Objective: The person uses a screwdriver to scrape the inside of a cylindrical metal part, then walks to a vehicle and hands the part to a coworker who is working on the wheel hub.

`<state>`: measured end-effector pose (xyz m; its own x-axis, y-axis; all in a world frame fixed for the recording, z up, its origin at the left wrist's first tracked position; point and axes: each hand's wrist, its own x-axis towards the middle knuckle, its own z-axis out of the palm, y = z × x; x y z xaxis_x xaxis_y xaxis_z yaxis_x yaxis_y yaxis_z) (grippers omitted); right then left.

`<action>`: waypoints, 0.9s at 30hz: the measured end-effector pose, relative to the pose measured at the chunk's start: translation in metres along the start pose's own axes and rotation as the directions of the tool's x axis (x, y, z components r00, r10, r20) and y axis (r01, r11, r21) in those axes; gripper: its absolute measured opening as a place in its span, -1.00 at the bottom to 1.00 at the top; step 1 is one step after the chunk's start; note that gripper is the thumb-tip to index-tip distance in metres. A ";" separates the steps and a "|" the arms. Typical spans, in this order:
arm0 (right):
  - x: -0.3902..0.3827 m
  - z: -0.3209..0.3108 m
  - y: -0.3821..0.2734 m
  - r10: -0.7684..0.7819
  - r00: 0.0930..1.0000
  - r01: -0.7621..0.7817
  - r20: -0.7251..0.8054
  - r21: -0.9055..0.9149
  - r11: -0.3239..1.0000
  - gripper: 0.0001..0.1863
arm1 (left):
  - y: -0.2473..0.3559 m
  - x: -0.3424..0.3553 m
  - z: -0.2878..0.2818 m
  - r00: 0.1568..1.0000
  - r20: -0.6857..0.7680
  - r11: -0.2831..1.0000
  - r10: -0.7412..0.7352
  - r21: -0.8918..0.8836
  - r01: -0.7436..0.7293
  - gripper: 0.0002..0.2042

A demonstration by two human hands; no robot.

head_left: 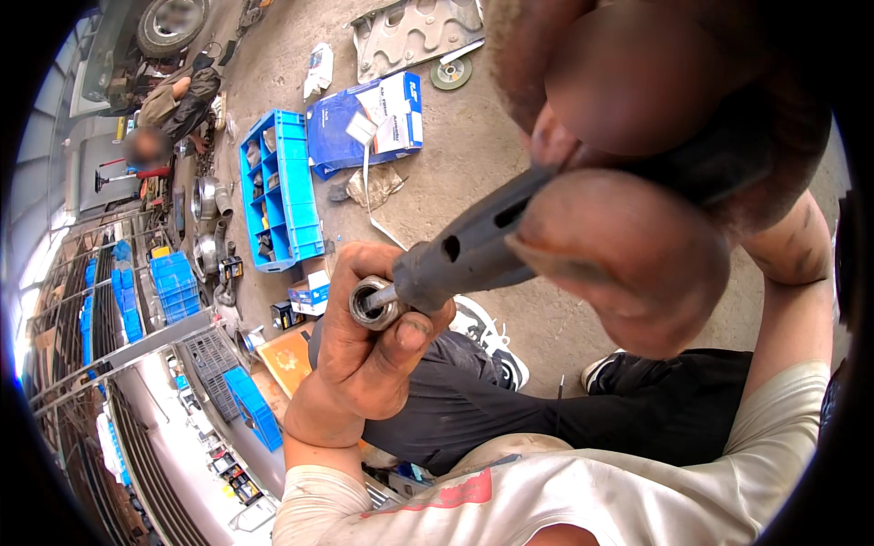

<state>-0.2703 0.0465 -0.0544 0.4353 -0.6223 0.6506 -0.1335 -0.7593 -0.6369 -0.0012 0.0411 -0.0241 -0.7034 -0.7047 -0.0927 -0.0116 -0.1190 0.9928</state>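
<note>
Our left hand [369, 350] pinches a metal ring [375, 303]. Our right hand [628, 173] grips a grey tool [473, 247], blocking the floor. A blue tray [284, 189] lies beyond.

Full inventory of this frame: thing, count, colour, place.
small round metal ring part: 1, silver-grey, held in left hand
grey handheld rotary tool: 1, grey, tip inside the ring
blue plastic compartment tray: 1, blue, on floor, upper left
blue and white cardboard boxes: a few, floor right of tray
round grinding disc: 1, greenish, floor at top
co-worker: 1, crouched by a vehicle wheel, top left
concrete floor: grey
left hand: grips the ring
right hand: holds the tool, close to camera
</note>
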 end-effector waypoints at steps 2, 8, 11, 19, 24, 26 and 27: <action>0.000 0.000 0.000 0.001 1.000 -0.001 0.006 0.000 1.000 -0.79 | 0.000 0.000 0.000 1.000 -0.002 1.000 -0.001 0.009 0.001 -0.66; 0.000 -0.002 0.000 0.002 1.000 -0.002 0.013 -0.004 1.000 -0.79 | 0.006 -0.003 -0.001 0.993 0.022 0.992 -0.113 -0.047 0.114 -0.64; 0.000 -0.004 -0.001 0.009 1.000 -0.009 0.018 -0.008 1.000 -0.79 | 0.009 -0.004 0.002 0.987 0.008 0.983 -0.160 -0.087 0.160 -0.64; 0.000 -0.004 -0.003 0.000 1.000 0.000 0.027 -0.003 1.000 -0.79 | 0.015 -0.007 0.005 0.978 -0.009 0.972 -0.209 -0.109 0.206 -0.65; -0.004 -0.004 -0.012 0.015 0.999 -0.014 0.028 -0.033 0.999 -0.79 | 0.019 -0.005 0.006 0.970 0.026 0.962 -0.240 -0.130 0.241 -0.67; -0.004 -0.002 -0.010 0.000 0.999 0.000 0.036 -0.025 1.000 -0.79 | 0.020 -0.007 0.008 0.967 -0.004 0.959 -0.254 -0.129 0.252 -0.67; -0.004 -0.002 -0.009 0.000 0.999 0.000 0.033 -0.019 1.000 -0.79 | 0.021 -0.007 0.008 0.964 -0.002 0.957 -0.265 -0.123 0.263 -0.67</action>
<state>-0.2730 0.0556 -0.0505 0.4641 -0.6161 0.6364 -0.1506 -0.7629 -0.6287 -0.0018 0.0490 -0.0019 -0.6737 -0.6493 -0.3529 -0.1090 -0.3851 0.9164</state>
